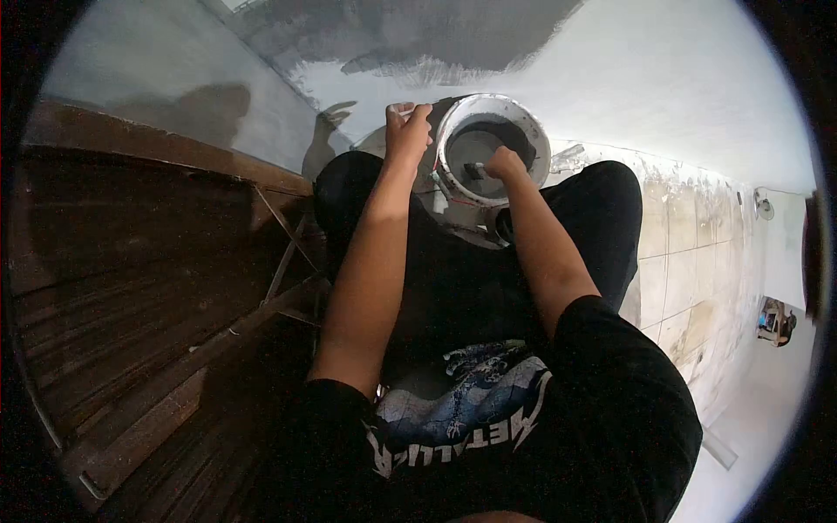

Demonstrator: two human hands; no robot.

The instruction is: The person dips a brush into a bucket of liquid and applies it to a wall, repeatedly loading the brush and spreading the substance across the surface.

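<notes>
A white bucket (542,144) with a smeared rim stands between my knees, with grey paint (475,144) inside it. My right hand (506,163) reaches over its near right side, fingers closed round a paintbrush (475,171). The brush's dark bristles are down at the grey paint. Just left of the bucket, my left hand (408,126) is raised with loosely bent fingers apart, and nothing shows in it. Ahead, the white wall (645,78) carries a dark grey painted patch (418,35) with ragged brushed edges.
Along the left runs a dark brown wooden structure (131,235) with thin metal braces near my left knee. Pale tiles (689,235) with stained, flaking patches extend to the right. A small fan (764,207) is at the far right. The bucket's handle hangs on its near side.
</notes>
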